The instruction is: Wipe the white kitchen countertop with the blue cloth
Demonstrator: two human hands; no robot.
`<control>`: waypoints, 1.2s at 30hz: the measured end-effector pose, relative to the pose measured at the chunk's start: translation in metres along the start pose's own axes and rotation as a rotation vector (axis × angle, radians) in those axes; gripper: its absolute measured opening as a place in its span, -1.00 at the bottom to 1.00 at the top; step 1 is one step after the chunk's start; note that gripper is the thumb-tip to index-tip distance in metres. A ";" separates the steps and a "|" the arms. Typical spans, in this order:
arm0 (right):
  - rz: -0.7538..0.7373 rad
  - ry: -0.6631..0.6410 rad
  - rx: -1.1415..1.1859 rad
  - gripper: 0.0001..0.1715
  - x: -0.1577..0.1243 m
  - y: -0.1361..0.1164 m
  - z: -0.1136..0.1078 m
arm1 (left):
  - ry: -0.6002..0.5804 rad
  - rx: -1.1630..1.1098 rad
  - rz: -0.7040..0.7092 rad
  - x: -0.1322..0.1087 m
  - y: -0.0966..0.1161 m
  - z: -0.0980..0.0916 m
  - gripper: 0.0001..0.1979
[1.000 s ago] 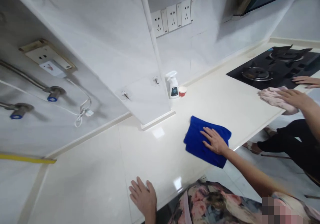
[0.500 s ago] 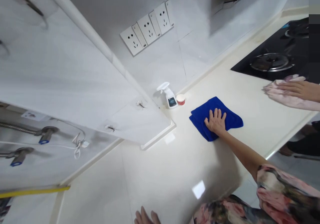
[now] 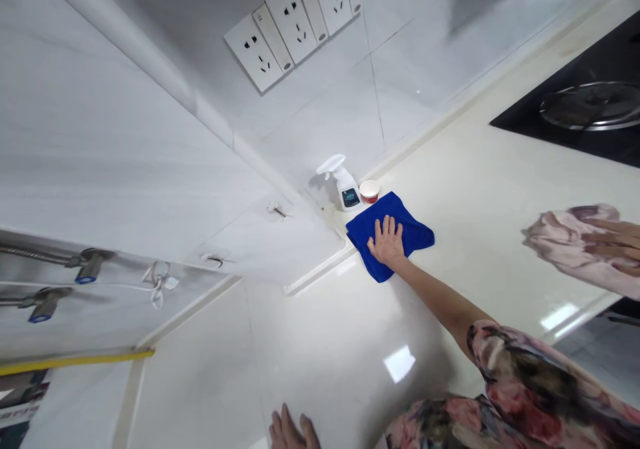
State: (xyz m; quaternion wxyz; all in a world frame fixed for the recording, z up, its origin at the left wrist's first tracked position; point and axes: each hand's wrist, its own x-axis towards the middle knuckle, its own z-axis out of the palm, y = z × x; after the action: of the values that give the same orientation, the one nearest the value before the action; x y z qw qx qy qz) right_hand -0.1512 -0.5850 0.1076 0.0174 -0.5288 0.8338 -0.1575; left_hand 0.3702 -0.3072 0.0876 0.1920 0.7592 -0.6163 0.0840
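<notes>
My right hand [image 3: 387,241] lies flat with spread fingers on a blue cloth [image 3: 413,233], pressing it against the pale countertop [image 3: 320,342]. The cloth is close to the end of the white tiled partition, its upper corner near a small white and red tub [image 3: 369,191]. A white spray bottle [image 3: 347,185] with a dark label stands upright beside the tub. At the bottom edge my left hand [image 3: 293,430] shows only its fingers, stretched apart over the counter and holding nothing. The rest of that hand is cut off.
Another person's hand [image 3: 617,239] rests on a pink cloth [image 3: 565,242] at the right. Behind it is a black gas hob [image 3: 575,112]. Wall sockets [image 3: 295,25] sit above the bottle. Pipe valves [image 3: 93,265] and a yellow pipe [image 3: 75,360] are at the left.
My right hand has slid the blue cloth left, toward the tub and partition. The other person's hand and pink cloth have moved lower in view. My view has shifted slightly.
</notes>
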 end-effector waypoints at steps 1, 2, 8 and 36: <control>0.004 -0.016 0.004 -0.09 0.004 -0.002 -0.001 | -0.013 0.006 0.002 0.000 0.002 -0.003 -0.31; 0.008 -0.028 0.010 -0.09 0.007 -0.002 -0.003 | -0.026 0.012 0.003 0.001 0.005 -0.006 -0.30; -0.033 -0.029 0.063 -0.16 -0.025 0.004 -0.021 | -0.050 0.020 -0.023 0.004 0.033 -0.022 -0.26; -0.044 -0.038 -0.053 -0.24 -0.206 0.236 -0.103 | 0.036 -0.047 0.056 0.006 0.066 -0.030 -0.28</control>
State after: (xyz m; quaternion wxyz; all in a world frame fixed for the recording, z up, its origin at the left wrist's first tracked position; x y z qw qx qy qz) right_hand -0.2876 -0.2847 0.1105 0.0158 -0.5504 0.8253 -0.1253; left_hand 0.3110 -0.3116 0.1293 0.2185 0.7353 -0.6354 0.0884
